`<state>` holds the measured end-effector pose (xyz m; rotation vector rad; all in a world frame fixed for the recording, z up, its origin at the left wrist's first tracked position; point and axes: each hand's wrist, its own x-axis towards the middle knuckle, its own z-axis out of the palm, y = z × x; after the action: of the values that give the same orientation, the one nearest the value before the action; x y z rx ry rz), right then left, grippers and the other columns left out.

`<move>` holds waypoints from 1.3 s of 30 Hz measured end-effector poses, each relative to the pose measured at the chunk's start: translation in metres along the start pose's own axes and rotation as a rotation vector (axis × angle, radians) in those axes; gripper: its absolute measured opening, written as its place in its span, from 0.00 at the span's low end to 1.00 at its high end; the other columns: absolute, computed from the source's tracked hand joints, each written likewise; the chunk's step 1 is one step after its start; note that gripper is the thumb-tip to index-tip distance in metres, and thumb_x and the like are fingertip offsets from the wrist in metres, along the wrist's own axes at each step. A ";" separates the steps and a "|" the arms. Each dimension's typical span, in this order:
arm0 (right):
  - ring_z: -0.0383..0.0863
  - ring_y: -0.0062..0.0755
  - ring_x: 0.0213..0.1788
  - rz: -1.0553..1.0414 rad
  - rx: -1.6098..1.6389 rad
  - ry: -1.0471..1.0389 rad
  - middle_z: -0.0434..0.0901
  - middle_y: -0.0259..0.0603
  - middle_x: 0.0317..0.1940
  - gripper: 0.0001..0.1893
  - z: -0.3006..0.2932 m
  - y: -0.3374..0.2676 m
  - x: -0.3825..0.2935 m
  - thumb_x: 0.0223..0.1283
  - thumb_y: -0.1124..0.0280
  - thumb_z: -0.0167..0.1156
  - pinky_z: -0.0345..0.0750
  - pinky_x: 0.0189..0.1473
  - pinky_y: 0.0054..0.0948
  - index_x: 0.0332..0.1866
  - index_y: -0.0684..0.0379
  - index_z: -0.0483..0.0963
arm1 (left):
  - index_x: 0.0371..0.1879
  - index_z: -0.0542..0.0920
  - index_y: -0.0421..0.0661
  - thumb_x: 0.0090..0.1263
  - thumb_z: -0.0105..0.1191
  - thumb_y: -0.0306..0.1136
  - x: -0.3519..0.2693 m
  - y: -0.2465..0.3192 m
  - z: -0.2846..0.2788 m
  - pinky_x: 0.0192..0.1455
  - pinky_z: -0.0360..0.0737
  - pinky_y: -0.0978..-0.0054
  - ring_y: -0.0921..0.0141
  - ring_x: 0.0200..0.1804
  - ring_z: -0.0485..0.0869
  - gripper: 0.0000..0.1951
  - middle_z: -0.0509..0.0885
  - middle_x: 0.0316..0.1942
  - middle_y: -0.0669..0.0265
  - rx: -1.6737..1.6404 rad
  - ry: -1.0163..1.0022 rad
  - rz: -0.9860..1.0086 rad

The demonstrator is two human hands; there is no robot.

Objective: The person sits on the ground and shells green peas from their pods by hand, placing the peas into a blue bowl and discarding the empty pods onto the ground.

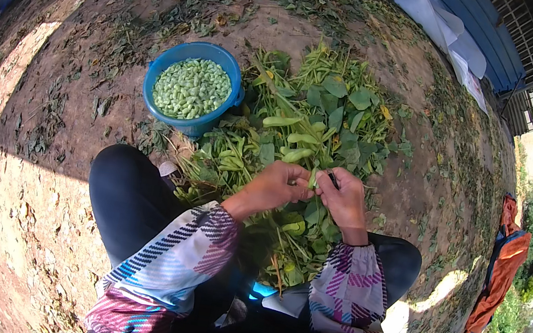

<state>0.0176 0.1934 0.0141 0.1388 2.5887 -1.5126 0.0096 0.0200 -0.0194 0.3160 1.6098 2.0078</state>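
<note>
My left hand (pixel 280 188) pinches a green bean pod (pixel 313 178) between thumb and fingers. My right hand (pixel 343 195) holds the other side of this pod and also a small dark object (pixel 333 178), mostly hidden by the fingers. Just beyond the hands, plump green pods (pixel 300 139) hang on a cut stalk (pixel 273 82). A heap of leafy bean plants (pixel 359 98) lies in front of me and between my legs. To the left of the heap stands a blue plastic bucket (pixel 149 87), nearly full of shelled pale green beans (pixel 192 89).
Bare soil with scattered dry leaves (pixel 52 117) surrounds the heap. My bent knees (pixel 123 185) flank it. White sheeting (pixel 442 29) and a blue panel (pixel 491 35) with a metal grille stand at the upper right. An orange-red tarp (pixel 502 277) lies along the right side.
</note>
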 end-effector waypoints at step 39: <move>0.74 0.16 0.22 -0.066 0.019 -0.287 0.79 0.35 0.23 0.12 -0.002 -0.007 -0.015 0.61 0.77 0.51 0.71 0.25 0.21 0.47 0.68 0.76 | 0.41 0.80 0.40 0.69 0.48 0.33 -0.002 0.003 -0.015 0.23 0.67 0.87 0.84 0.25 0.75 0.11 0.84 0.29 0.71 -0.045 0.116 -0.162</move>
<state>0.0315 0.1916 0.0234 -0.1527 2.3739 -1.4571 0.0035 0.0062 -0.0202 0.0503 1.6019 1.9663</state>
